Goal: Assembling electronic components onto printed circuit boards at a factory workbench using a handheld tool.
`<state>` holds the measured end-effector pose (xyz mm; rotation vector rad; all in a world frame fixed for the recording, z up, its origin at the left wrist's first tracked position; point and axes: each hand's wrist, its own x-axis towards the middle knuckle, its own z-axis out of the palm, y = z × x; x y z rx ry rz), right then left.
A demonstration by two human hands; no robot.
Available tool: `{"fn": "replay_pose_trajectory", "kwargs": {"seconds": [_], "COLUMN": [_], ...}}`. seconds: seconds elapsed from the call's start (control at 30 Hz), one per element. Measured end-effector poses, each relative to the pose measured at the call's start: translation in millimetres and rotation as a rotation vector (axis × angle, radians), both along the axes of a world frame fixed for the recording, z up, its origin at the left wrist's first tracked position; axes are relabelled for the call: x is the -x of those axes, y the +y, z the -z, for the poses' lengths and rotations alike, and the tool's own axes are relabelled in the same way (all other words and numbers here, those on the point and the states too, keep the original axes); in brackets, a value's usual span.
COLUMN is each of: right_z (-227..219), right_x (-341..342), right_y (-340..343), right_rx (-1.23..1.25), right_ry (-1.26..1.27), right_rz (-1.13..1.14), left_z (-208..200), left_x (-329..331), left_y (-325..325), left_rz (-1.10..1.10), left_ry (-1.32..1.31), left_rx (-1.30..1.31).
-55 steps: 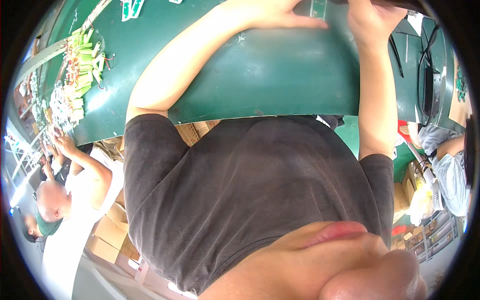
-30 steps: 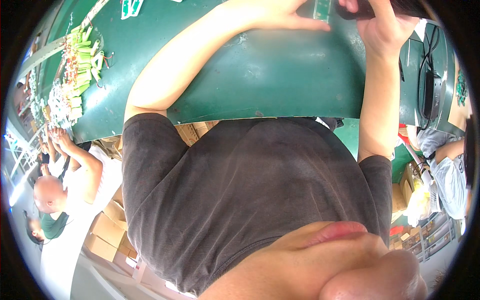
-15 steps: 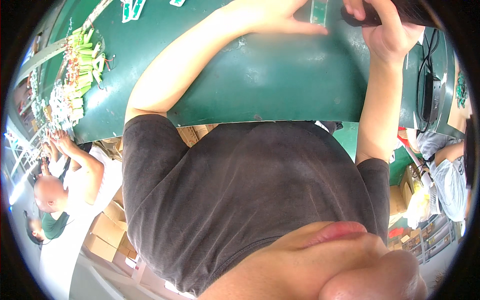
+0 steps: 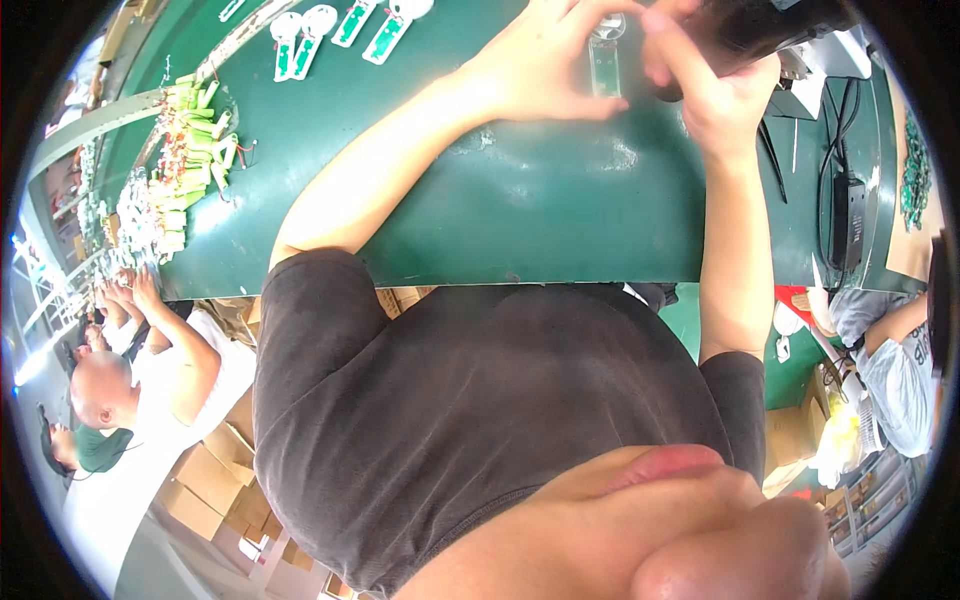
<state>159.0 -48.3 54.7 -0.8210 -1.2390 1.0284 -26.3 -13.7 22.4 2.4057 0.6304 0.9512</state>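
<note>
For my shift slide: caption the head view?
Left hand steadies a clear strip on the green table; right hand holds a dark tool.

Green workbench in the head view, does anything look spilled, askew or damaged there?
Nothing stands out. The left hand steadies a small clear strip-shaped part on the green bench, and the right hand holds a dark tool beside it. Green parts lie heaped loosely at the far left.

Green workbench [image 4: 520, 210] — 4 white-green strips [image 4: 340, 25], green parts pile [image 4: 185, 150] (left), black adapter [image 4: 848, 220].
</note>
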Motion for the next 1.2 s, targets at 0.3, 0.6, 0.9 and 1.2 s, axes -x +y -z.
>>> {"fn": "replay_pose_trajectory", "kwargs": {"seconds": [0.3,0.6,0.9,1.2], "right_z": [-1,13,1,14], "right_x": [-3,-15,-5,-13], "right_y": [1,7,4,9], "right_rx": [-0.019,-0.024,0.011,0.057], "right_ry": [-0.046,-0.134,-0.014,-0.166], "right_rz": [-0.008,-0.075,-0.058,-0.010], "left_z": [-2,-42,-22,59], "left_x": [-2,21,118,343], "left_y": [-1,41,215,234], "left_rz": [-0.017,-0.198,-0.524,-1.428], "left_ry": [0.009,0.189,0.405,1.030], "left_rx": [0.022,-0.060,-0.079,0.356]}}
